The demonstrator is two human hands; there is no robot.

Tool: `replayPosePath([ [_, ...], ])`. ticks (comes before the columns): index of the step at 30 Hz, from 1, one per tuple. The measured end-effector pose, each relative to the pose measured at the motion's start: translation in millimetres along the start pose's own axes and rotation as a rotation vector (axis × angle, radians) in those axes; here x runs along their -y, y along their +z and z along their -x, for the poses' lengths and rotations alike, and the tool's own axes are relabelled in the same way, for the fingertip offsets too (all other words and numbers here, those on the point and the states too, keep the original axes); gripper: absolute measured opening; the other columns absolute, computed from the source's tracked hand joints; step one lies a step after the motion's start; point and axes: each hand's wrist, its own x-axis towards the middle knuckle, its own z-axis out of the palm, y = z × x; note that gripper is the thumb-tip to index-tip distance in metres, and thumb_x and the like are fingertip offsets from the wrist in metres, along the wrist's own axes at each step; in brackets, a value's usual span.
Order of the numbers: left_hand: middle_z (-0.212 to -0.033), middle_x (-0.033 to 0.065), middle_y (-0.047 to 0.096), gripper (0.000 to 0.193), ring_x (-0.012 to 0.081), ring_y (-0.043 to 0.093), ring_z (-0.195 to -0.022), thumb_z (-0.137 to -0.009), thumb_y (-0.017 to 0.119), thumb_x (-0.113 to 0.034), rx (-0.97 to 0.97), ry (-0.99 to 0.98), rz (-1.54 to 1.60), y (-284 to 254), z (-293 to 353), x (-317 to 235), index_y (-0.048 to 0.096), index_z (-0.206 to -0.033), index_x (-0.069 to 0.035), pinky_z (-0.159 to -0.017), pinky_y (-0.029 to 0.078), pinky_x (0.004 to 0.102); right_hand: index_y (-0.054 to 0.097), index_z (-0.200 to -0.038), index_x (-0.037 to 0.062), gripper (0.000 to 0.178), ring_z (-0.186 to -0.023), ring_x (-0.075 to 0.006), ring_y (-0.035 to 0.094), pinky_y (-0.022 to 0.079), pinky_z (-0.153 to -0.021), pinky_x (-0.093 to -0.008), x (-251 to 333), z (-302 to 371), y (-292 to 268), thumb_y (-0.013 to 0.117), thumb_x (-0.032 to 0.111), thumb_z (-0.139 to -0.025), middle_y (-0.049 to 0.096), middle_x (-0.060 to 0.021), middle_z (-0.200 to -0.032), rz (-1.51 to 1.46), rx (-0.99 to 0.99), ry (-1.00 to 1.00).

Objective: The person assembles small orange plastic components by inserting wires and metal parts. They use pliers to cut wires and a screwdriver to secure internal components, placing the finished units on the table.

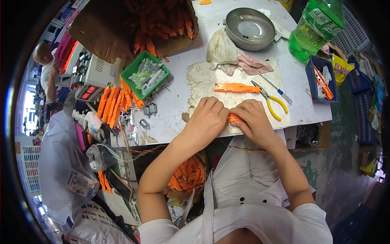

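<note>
At the table's near edge, my left hand (210, 117) and my right hand (252, 121) are closed together around an orange plastic part (233, 118). Only a short stretch of it shows between them; the fingers hide the rest. Just beyond my hands, a second orange plastic piece (237, 88), long and flat, lies on a worn, stained board (199, 77). Yellow-handled pliers (273, 105) touch or nearly touch its right end, jaws pointing at it. To their right lies a thin screwdriver (278, 88) with a pale blue handle.
Behind the board are a crumpled cloth (222, 49) and a metal bowl (249, 29). A green bottle (315, 30) and a dark blue bin (321, 79) stand right. On the left are a green basket (145, 74) of pale parts, small motors (150, 109) and a cardboard box (101, 34) of orange pieces.
</note>
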Motion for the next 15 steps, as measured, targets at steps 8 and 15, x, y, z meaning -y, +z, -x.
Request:
replayPosePath([
  [8,-0.083,0.0092,0.054,0.016,0.0254,0.051,-0.088,-0.073,0.059,-0.007,0.097,0.039,0.042,-5,-8,6,0.058,-0.088,-0.001,-0.081,0.042,0.0351,0.06,-0.105,0.0062,0.03,-0.099,-0.0249,0.049,0.036,-0.089,-0.0379,-2,0,3,0.066,0.019,-0.078,0.055,-0.0071,-0.098,-0.008,-0.012,0.008],
  [15,-0.087,0.0115,0.052,0.02,0.0276,0.05,-0.091,-0.072,0.055,-0.008,0.049,0.022,-0.173,-6,-2,-15,0.055,-0.09,0.001,-0.085,0.042,0.0369,0.06,-0.103,0.0065,0.031,-0.1,-0.0258,0.049,0.036,-0.089,-0.0378,-1,1,5,0.067,0.018,-0.076,0.054,-0.0079,-0.098,0.015,-0.057,0.013],
])
